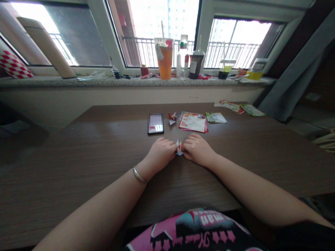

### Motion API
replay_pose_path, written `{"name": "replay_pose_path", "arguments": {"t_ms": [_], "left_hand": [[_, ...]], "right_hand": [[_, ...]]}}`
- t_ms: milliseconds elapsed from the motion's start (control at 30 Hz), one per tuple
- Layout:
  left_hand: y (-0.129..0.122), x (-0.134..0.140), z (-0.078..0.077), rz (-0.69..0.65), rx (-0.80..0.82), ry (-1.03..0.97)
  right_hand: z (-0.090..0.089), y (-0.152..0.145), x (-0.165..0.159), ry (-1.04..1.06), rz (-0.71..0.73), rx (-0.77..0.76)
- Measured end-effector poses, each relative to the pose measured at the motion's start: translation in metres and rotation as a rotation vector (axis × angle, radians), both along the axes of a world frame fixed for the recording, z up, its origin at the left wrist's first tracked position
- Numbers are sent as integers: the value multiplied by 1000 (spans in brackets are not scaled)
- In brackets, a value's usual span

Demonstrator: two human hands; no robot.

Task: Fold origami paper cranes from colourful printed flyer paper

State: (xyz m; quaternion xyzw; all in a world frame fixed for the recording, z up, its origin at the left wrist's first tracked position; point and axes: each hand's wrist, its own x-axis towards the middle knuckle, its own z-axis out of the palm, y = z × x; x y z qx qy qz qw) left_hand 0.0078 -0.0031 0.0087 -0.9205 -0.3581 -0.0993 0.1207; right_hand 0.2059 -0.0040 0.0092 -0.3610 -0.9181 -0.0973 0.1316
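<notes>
Between my two hands is a small folded piece of printed paper (pixel 179 147), white with red, yellow and blue patches. My left hand (pixel 162 152), with a silver bangle at the wrist, is closed on its left side. From the right, my right hand (pixel 199 149) grips the other side with curled fingers. Both hands rest low over the brown table, and the fingertips are partly hidden. Just beyond them lies another folded, colourful paper piece (pixel 172 118). A stack of red-bordered printed sheets (pixel 193 122) is to the right of that piece.
A phone (pixel 155 124) lies left of the folded piece on the table (pixel 110 167). Green-white leaflets (pixel 216 118) and more leaflets (pixel 232 106) are at the back right. Along the windowsill (pixel 99 83) stand an orange drink cup (pixel 164 59), a dark cup (pixel 196 64) and bottles.
</notes>
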Motion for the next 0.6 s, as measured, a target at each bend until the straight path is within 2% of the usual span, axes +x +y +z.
{"name": "replay_pose_path", "arguments": {"t_ms": [233,600], "left_hand": [[-2,0,0,14,-15,-45],[4,-5,-6,0,-281,-217]], "right_hand": [[-3,1,0,117,4,-127],[-14,11,8,392,61,-404]]}}
